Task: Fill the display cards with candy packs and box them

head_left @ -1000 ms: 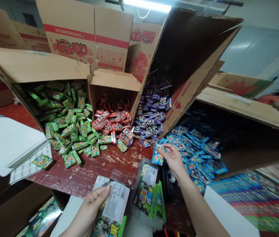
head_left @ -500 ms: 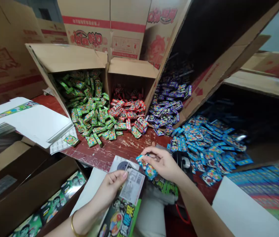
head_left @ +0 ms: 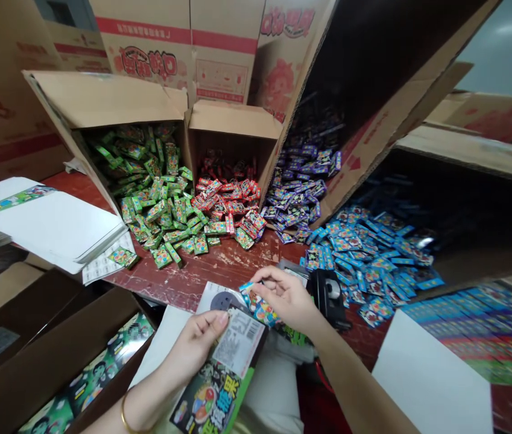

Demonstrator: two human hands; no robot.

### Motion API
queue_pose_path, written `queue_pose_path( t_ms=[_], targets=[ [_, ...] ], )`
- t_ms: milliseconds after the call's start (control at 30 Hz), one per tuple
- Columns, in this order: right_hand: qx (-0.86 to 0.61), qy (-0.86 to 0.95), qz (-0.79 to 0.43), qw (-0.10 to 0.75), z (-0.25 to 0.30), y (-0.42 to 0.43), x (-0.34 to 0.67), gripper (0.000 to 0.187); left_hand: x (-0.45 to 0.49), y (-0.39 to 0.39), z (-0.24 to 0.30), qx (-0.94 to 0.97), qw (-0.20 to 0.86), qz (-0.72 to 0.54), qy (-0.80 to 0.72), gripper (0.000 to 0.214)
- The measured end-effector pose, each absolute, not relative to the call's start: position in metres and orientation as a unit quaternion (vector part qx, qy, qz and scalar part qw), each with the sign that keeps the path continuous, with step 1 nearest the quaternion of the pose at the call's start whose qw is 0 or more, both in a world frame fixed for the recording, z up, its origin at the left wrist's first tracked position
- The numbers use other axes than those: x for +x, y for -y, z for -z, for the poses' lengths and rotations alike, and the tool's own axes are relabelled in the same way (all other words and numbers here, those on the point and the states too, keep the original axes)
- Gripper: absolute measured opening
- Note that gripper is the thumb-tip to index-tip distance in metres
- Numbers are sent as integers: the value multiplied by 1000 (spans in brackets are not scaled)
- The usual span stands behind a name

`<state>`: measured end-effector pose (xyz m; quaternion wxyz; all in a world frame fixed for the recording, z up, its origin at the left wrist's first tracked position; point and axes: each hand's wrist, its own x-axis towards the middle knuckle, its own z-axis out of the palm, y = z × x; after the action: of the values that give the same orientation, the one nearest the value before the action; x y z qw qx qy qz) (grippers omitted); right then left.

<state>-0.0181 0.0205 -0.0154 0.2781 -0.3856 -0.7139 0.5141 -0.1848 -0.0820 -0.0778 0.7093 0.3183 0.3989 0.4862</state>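
My left hand point(head_left: 199, 337) grips a black and green printed candy box point(head_left: 219, 389), its thumb near the white barcode label. The box tilts up and away from me, and a pale flap with a dark round print point(head_left: 226, 299) shows at its far end. Small blue candy packets point(head_left: 260, 306) are pinched in my right hand point(head_left: 289, 298), right at that far end. Whether they are partly inside the box, I cannot tell. Beneath my right wrist, more green and black packaging point(head_left: 294, 335) is partly hidden.
Tipped cartons spill green packets point(head_left: 165, 211), red packets point(head_left: 233, 202), purple packets point(head_left: 296, 199) and blue packets point(head_left: 368, 259) onto the red table point(head_left: 201, 268). A black device point(head_left: 330, 295) stands right of my hand. White card sheets point(head_left: 66, 223) lie left; an open brown carton point(head_left: 56, 355) holds printed boxes.
The blue packets in my right hand have come closer to the box's far end and lie flatter. The whole view has shifted slightly, so the surroundings appear further left.
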Motion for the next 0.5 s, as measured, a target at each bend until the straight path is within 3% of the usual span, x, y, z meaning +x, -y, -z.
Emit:
queue_pose_path(
  t_ms=[167,300,367,433,500],
  targets=[
    [-360,806,-420,211,4,-22,-15,8,-177,80,78,356,688,-476,-417,47],
    [-313,833,-419,180,-2,-20,-18,10,-173,79,70,368,686,-468,-418,48],
    [-310,831,-420,192,-2,-16,-18,5,-174,79,67,356,689,-469,-423,52],
    [-343,811,-407,242,1,-8,-19,21,-179,78,67,328,685,-484,-435,56],
    [-363,792,-394,293,7,-1,-21,25,-184,78,72,302,678,-503,-443,56]
  ],
)
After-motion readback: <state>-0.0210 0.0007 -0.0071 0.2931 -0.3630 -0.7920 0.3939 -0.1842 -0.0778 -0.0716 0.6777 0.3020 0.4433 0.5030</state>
